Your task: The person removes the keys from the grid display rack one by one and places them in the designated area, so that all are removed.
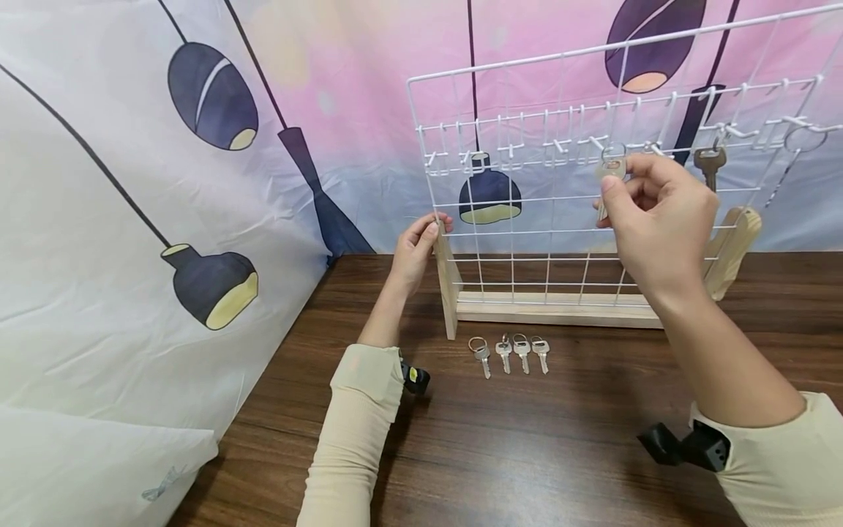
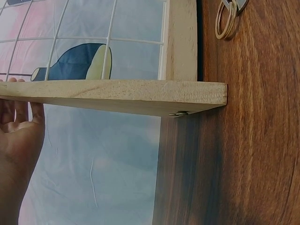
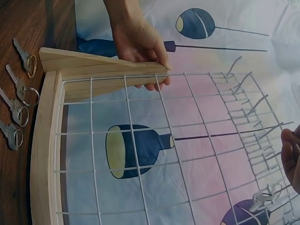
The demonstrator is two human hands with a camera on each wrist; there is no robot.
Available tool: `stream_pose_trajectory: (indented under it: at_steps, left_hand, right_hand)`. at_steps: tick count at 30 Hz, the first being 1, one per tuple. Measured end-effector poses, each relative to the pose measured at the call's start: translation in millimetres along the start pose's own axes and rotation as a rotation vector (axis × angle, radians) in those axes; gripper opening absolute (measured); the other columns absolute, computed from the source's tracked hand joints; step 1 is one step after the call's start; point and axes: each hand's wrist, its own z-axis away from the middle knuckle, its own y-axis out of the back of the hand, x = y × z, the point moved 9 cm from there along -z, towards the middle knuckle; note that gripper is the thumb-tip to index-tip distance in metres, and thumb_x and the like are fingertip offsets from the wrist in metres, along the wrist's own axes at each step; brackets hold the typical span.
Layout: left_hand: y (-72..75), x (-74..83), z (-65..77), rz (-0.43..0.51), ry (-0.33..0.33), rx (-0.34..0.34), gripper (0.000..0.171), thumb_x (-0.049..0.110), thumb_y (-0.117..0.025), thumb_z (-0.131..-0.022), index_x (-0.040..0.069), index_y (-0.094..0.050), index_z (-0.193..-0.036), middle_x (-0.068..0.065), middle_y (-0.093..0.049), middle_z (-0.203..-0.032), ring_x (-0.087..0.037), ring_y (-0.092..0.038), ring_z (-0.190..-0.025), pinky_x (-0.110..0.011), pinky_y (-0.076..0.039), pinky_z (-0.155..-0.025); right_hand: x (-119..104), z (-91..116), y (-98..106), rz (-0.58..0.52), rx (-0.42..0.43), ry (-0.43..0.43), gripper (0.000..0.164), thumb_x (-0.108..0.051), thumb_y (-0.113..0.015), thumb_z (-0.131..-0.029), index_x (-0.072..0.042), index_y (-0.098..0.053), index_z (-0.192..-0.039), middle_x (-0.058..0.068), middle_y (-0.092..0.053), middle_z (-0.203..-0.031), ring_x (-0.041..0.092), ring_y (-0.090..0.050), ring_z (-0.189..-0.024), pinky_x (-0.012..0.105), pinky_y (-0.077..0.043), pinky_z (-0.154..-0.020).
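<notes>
One key [image 1: 612, 167] pinched in my right hand [image 1: 668, 216], ring [image 1: 615, 145] best squared to a hook [image 1: 598, 141]; left hand [image 1: 415, 252] gripping wooden upright [image 1: 448, 285].

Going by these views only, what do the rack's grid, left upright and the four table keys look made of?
Grid: probably metal wire, thin straight rods with an even white coating; coating type unclear.
Left upright: pale wood, seemingly unvarnished; fine grain shows.
Four keys: likely metal, silvery with a slight sheen; exact alloy can't be told.
</notes>
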Motion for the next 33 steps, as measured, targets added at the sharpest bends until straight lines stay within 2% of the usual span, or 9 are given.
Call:
stream_pose_trajectory:
  at_steps: [4, 13, 20, 25, 28, 33]
  left_hand:
    - [0.6, 0.8, 0.7, 0.000, -0.001, 0.002, 0.030, -0.001, -0.040, -0.095, -0.022, -0.044, -0.116, -0.003, -0.062, -0.100, -0.014, -0.060, -0.095, -0.047, -0.036, -0.100]
    - [1.1, 1.4, 1.3, -0.005, -0.011, 0.002, 0.030, -0.001, -0.040, -0.095, -0.023, -0.045, -0.115, -0.004, -0.062, -0.100, -0.015, -0.060, -0.095, -0.039, -0.041, -0.097]
    - [0.2, 2.7, 1.4, -0.019, -0.010, -0.002, 0.029, -0.001, -0.041, -0.095, -0.021, -0.046, -0.115, -0.010, -0.062, -0.103, -0.027, -0.058, -0.101, -0.039, -0.041, -0.097]
    - [-0.8, 3.4, 1.2, -0.020, -0.012, -0.002, 0.029, -0.002, -0.040, -0.095, -0.022, -0.045, -0.115, -0.009, -0.062, -0.102, -0.020, -0.059, -0.097, -0.039, -0.041, -0.097]
    - [-1.1, 3.0, 1.0, -0.017, -0.014, -0.005, 0.029, -0.002, -0.039, -0.095, -0.023, -0.044, -0.115, -0.007, -0.062, -0.101, -0.015, -0.059, -0.095, -0.039, -0.041, -0.098]
    - [0.2, 2.0, 0.7, -0.008, -0.013, -0.001, 0.029, -0.002, -0.039, -0.095, -0.023, -0.044, -0.116, -0.008, -0.062, -0.102, -0.014, -0.059, -0.095, -0.039, -0.040, -0.098]
  right_hand:
    - [-3.6, 3.0, -0.2, 0.017, -0.014, 0.015, 0.005, -0.005, -0.061, -0.085, -0.008, -0.065, -0.085, -0.013, -0.057, -0.056, -0.001, -0.055, -0.047, 0.011, -0.033, -0.038]
    - [-0.4, 13.3, -0.7, 0.044, -0.051, 0.053, 0.008, -0.004, -0.062, -0.084, 0.001, -0.065, -0.090, -0.019, -0.055, -0.056, -0.005, -0.053, -0.047, 0.009, -0.035, -0.041]
    - [14.7, 24.8, -1.8, 0.100, -0.113, 0.047, 0.014, -0.004, -0.063, -0.084, 0.005, -0.065, -0.094, -0.026, -0.053, -0.057, -0.008, -0.052, -0.047, 0.008, -0.034, -0.041]
    - [30.4, 35.3, -5.7, 0.144, -0.193, 0.039, 0.014, -0.004, -0.064, -0.084, 0.005, -0.065, -0.094, -0.027, -0.052, -0.058, -0.009, -0.050, -0.045, 0.009, -0.034, -0.040]
    - [42.9, 41.7, -9.6, 0.146, -0.257, 0.013, 0.016, -0.003, -0.064, -0.084, 0.007, -0.064, -0.097, -0.020, -0.057, -0.058, -0.009, -0.052, -0.046, 0.008, -0.037, -0.042]
    - [65.6, 52.4, -16.1, 0.175, -0.360, -0.041, 0.015, -0.004, -0.063, -0.085, 0.007, -0.063, -0.096, -0.003, -0.061, -0.057, -0.007, -0.054, -0.047, 0.011, -0.039, -0.042]
